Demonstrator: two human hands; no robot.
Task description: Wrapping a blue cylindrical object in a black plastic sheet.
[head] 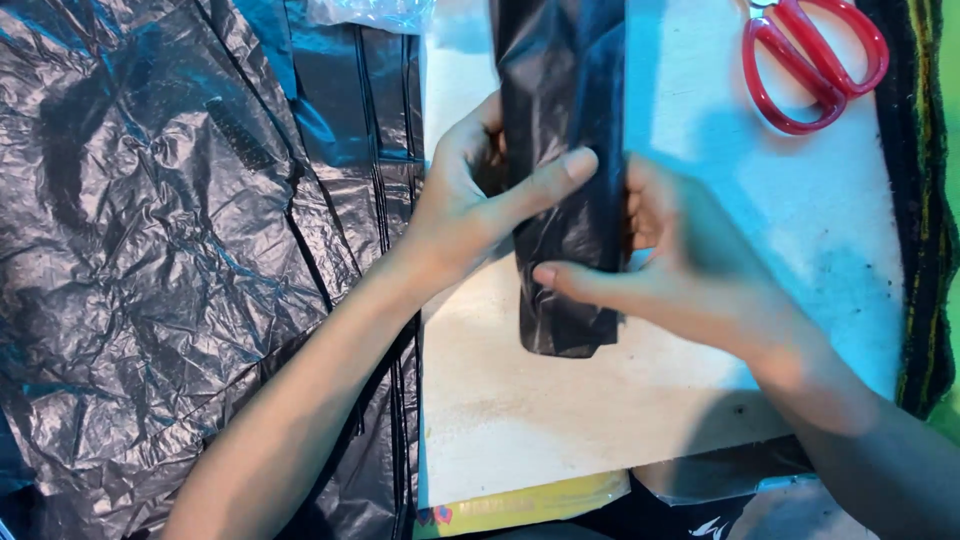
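Left hand point(470, 195), centre of the frame: closed around the left edge of a folded black plastic bag point(562, 170), thumb laid flat across the front of the fold and pointing right, remaining fingers tucked behind the plastic and mostly hidden. Right hand point(670, 255), right of centre: closed on the opposite edge of the same fold, thumb reaching left across the lower front of the bag, fingers curled behind the right edge and only partly visible. Folded black plastic bag: a long narrow strip, glossy and creased, running from the top edge of the frame down to just below the two thumbs; pinched between both hands at mid-length, its lower end hanging free below the grip and resting on or just above the board; whether it touches cannot be told. White board point(560, 420): pale flat work surface filling the centre and right of the frame, lightly scuffed, under both hands. Red-handled scissors point(815, 60): upper right of the frame, lying on the board, handles showing, blades cut off by the top edge, well apart from both hands. Black plastic sheeting point(150, 260): large crumpled spread covering the left half of the frame, beside the board's left edge, under the left forearm. Dark cloth with yellow stitching point(925, 200): along the right edge of the frame.
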